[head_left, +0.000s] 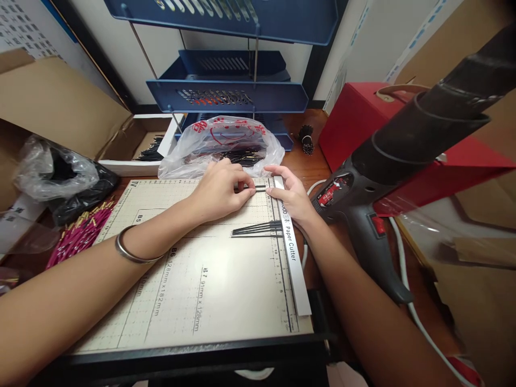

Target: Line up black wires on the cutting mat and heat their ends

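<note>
My left hand (226, 185) is over the top of the cream paper cutter board (169, 301), thumb and forefinger pinched on a thin black wire (261, 187) that points right. My right hand (293, 194) lies across the upper part of the white strip lettered "Paper Cutter" (296, 263). Its thumb and forefinger are spread apart, the thumb tip close to the wire's right end; whether they touch cannot be made out. Below both hands, several black wires (256, 230) lie side by side on the board, their right ends at the strip.
Behind the board sits a clear plastic bag (250, 137) of black wires, below blue shelves (226, 95). Magenta wires (83, 234) and an open cardboard box (133, 167) are at left. At right, a heat gun (374, 199) stands before a red box (346, 121).
</note>
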{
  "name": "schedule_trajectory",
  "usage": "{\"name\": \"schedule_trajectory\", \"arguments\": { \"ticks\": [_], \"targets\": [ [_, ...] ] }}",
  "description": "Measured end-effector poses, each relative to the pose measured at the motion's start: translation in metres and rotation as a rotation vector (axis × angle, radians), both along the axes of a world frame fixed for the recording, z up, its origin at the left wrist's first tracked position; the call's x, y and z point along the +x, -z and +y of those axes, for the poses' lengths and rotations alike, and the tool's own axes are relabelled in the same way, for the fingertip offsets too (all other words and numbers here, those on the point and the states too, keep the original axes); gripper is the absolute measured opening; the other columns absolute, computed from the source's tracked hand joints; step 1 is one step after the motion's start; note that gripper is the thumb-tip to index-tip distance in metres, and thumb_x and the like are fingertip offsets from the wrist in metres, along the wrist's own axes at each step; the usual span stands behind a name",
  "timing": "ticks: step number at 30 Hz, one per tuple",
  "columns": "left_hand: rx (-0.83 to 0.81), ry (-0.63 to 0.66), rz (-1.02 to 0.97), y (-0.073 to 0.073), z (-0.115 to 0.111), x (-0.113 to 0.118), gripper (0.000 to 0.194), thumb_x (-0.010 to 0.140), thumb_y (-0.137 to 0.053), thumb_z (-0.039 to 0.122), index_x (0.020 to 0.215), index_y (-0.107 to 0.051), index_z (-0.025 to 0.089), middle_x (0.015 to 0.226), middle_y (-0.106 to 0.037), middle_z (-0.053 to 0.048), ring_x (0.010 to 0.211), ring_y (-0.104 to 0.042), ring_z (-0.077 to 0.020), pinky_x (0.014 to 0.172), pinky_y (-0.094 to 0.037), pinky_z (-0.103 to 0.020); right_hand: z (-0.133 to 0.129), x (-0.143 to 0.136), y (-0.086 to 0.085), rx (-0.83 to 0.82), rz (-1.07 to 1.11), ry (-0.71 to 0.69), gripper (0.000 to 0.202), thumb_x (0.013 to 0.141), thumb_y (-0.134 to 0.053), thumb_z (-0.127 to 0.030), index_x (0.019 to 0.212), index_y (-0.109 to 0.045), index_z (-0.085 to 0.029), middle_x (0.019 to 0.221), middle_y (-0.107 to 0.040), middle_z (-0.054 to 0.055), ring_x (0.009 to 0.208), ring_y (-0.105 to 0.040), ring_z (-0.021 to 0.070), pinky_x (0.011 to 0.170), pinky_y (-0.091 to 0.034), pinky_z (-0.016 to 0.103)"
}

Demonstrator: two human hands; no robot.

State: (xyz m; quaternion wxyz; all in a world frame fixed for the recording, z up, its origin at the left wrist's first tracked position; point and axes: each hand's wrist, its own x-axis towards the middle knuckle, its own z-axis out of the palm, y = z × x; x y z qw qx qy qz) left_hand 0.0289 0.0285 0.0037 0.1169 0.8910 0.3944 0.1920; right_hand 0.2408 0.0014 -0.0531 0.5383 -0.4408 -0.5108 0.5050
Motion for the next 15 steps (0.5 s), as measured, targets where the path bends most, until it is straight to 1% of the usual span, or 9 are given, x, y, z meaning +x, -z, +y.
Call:
{"name": "schedule_trajectory", "arguments": {
  "ticks": [6,15],
  "targets": [
    [0.006,0.006,-0.004,-0.0002,-0.0004,0.0004,0.022,0.097,-0.069,0.036,0.091,-0.085,0.022,0.085,-0.075,-0.007,0.087,-0.057,-0.0258,0.084,-0.036,-0.044,0.0005,0.0002,0.0009,-0.001,0.0,0.003,0.054,0.063,-0.077,-0.029,0.117,-0.07,-0.027,0.13,-0.07,0.005,0.136,-0.061,0.0317,0.126,-0.044,0.051],
    [0.01,0.014,-0.015,0.001,0.0004,-0.0002,0.022,0.098,-0.069,0.036,0.091,-0.085,0.022,0.084,-0.075,-0.006,0.085,-0.057,-0.0248,0.085,-0.036,-0.044,0.0003,0.0,0.0005,0.0,-0.009,0.005,0.053,0.064,-0.076,-0.029,0.116,-0.071,-0.028,0.129,-0.071,0.004,0.136,-0.061,0.0325,0.124,-0.047,0.052]
  ]
}}
